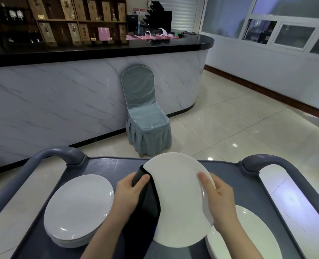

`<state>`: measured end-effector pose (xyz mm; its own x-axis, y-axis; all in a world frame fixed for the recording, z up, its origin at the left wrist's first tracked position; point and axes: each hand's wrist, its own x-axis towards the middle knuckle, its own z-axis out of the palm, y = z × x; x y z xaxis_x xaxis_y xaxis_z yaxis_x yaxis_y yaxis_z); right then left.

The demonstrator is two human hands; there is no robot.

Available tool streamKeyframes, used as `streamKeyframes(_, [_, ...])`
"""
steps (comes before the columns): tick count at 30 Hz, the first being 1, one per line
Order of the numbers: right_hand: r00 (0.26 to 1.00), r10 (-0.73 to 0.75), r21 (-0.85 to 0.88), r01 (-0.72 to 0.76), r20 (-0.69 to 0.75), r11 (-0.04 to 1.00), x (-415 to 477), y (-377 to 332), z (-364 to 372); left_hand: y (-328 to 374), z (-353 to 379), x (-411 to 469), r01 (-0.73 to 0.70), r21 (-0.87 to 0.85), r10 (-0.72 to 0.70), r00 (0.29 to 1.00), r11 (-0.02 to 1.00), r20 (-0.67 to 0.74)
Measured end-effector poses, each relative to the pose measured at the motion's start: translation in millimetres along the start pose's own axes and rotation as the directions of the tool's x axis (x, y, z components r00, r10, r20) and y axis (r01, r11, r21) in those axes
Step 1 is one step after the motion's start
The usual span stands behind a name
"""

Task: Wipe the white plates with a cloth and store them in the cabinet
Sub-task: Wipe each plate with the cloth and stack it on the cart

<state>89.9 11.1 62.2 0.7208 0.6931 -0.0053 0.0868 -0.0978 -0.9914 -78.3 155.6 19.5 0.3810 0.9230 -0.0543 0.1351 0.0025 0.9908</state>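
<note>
Two hands share one white plate (177, 202), held tilted above the middle of the cart (106, 165). The grip of the left hand (128, 191) pinches the dark cloth (149, 200) against the plate's left rim. The grip of the right hand (220, 199) clamps the right rim, thumb on the face. A hard wipe could twist the plate free onto the stack (78, 206) near the cart's left edge.

A white plate (181, 202) tilts up in the middle, a dark cloth (149, 200) wrapped over its left rim; a plate stack (78, 208) lies left, another plate (248, 238) near right.
</note>
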Motion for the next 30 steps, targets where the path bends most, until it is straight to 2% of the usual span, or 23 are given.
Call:
streamKeyframes(2, [0.999,0.021,-0.032,-0.020,0.037,0.999,-2,2,1,-3,0,-3,0.021,0.024,-0.021,1.000,0.999,-0.002])
streamKeyframes(4, [0.989,-0.030,-0.120,0.047,0.145,0.992,-1,1,-1,2,-2,0,-0.021,0.087,0.016,0.998,0.996,0.055])
streamKeyframes(6, [0.961,-0.073,-0.219,0.133,0.266,0.967,3,-2,0,11,-6,8,-0.105,0.184,0.070,0.980,0.977,0.187])
streamKeyframes(8, [0.915,-0.092,-0.338,0.236,0.392,0.911,7,-2,6,19,-5,14,-0.218,0.305,0.099,0.927,0.927,0.362])
streamKeyframes(10, [0.884,-0.113,-0.409,0.320,0.454,0.854,10,-3,11,24,-2,15,-0.294,0.358,0.107,0.882,0.886,0.460])
streamKeyframes(12, [0.901,-0.160,-0.358,0.317,0.404,0.879,13,-5,8,26,-1,15,-0.281,0.301,0.143,0.901,0.911,0.409])
streamKeyframes(14, [0.961,-0.163,-0.223,0.213,0.224,0.951,14,-5,4,25,-1,13,-0.164,0.137,0.138,0.974,0.977,0.179])
streamKeyframes(15, [0.984,-0.144,-0.154,0.158,0.102,0.975,12,-3,5,22,0,11,-0.089,0.033,0.088,0.996,0.995,0.033])
streamKeyframes(17, [0.987,-0.067,0.008,0.069,-0.148,0.998,4,3,18,17,9,3,0.044,-0.170,-0.076,0.980,0.984,-0.186])
streamKeyframes(19, [0.939,0.044,0.179,0.019,-0.341,0.984,-8,9,34,9,23,-10,0.122,-0.283,-0.203,0.939,0.951,-0.277])
streamKeyframes(20, [0.923,0.079,0.226,0.008,-0.377,0.974,-12,12,39,5,29,-17,0.147,-0.316,-0.239,0.930,0.937,-0.278])
streamKeyframes(21, [0.927,0.095,0.244,-0.004,-0.362,0.970,-14,14,41,3,32,-22,0.165,-0.346,-0.264,0.928,0.924,-0.263])
streamKeyframes(24, [0.973,0.141,0.189,-0.106,-0.182,0.976,-6,21,31,0,23,-18,0.166,-0.334,-0.256,0.935,0.928,-0.245])
streamKeyframes(27, [0.995,0.104,0.071,-0.104,-0.001,0.992,12,14,4,7,9,-7,0.078,-0.158,-0.115,0.963,0.984,-0.244])
streamKeyframes(30, [0.981,-0.005,-0.123,0.029,0.195,0.992,27,-4,-11,22,0,0,-0.090,0.034,0.093,0.989,0.995,-0.114])
